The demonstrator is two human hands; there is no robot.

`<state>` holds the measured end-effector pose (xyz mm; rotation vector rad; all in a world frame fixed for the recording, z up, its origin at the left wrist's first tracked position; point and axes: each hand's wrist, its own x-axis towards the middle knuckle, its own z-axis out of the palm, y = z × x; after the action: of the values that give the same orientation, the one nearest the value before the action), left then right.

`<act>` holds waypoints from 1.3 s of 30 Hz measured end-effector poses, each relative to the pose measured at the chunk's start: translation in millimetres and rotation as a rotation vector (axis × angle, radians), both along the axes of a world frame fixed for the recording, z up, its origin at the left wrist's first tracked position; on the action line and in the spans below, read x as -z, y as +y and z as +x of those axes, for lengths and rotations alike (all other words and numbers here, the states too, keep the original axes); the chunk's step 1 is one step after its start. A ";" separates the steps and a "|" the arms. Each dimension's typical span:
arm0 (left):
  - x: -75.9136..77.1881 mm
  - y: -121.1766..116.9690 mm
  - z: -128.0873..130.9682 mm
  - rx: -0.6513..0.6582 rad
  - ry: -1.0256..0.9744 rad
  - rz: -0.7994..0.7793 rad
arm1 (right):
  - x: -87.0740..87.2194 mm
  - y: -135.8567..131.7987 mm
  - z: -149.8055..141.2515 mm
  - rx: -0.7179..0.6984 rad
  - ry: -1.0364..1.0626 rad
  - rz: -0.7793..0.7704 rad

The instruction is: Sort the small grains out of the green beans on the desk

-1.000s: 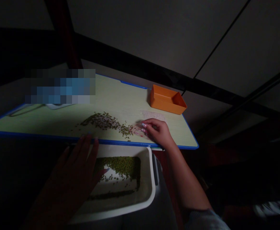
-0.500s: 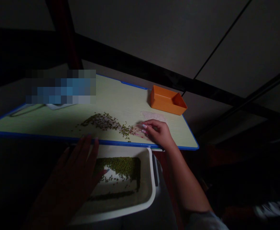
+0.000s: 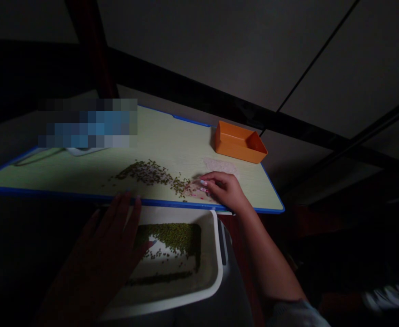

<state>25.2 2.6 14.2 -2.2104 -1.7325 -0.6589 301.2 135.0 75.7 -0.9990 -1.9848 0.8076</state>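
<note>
Mung beans lie heaped among paler grains on the near side of the table, left of your right hand; more sit in the white tub, apparently tucked below the edge to catch what drops. Your right thumb and forefinger are close together, but whether they pinch anything, you cannot tell. Your left hand has its fingers spread toward the blue rim, perhaps for steadiness. An orange box stands at the far right. Behind the pale yellow-green top rises a dim wall.
</note>
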 end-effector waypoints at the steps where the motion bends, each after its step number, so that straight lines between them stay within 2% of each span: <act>1: 0.2 0.1 -0.1 0.004 0.006 0.007 | -0.1 -0.2 0.2 -0.001 -0.005 -0.003; 9: -1.6 -2.0 0.3 -0.001 0.007 -0.006 | -3.5 -0.8 0.3 -0.057 -0.015 0.016; 22: -0.3 -1.0 -0.4 0.004 0.041 0.016 | -2.2 -0.1 0.8 -0.073 0.027 -0.051; 28: -4.6 -2.5 1.4 -0.007 -0.001 -0.003 | -2.0 -0.7 0.6 -0.053 0.076 -0.021; 39: -2.4 0.6 0.7 -0.003 0.064 0.002 | -0.4 0.9 0.9 -0.079 0.065 -0.030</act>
<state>26.0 3.2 16.6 -2.2025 -1.7025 -0.5823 302.1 135.9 76.1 -0.9048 -1.9713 0.9037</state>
